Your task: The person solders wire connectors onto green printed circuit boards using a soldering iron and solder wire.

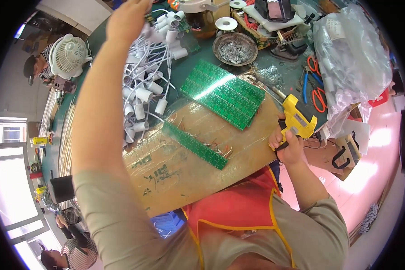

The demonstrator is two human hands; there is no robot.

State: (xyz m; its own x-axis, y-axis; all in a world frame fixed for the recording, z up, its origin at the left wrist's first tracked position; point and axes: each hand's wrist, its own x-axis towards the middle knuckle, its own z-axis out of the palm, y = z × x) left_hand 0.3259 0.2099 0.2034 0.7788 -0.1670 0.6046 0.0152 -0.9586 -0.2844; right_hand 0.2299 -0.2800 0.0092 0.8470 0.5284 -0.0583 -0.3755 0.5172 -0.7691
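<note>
In my right hand [289, 146] is a yellow soldering gun [298, 118], its fingers wrapped round the handle and its metal tip pointing up and left. My left arm stretches far forward, and my left hand [129, 13] is at the top edge, over a heap of white cylindrical sockets with white cables [144, 94]. Its fingers are partly cut off and blurred. In front of me, a narrow green circuit board strip [198, 146] with thin wires lies on a brown board [175, 180]. Beyond it rests a stack of larger green circuit panels [222, 92].
A metal bowl of silvery scraps [235, 48] stands at the back, near white spools [226, 23]. Orange and blue-handled hand tools [314, 85] lie right, beside a clear plastic bag [351, 58]. At far left are a white fan [69, 55] and other people.
</note>
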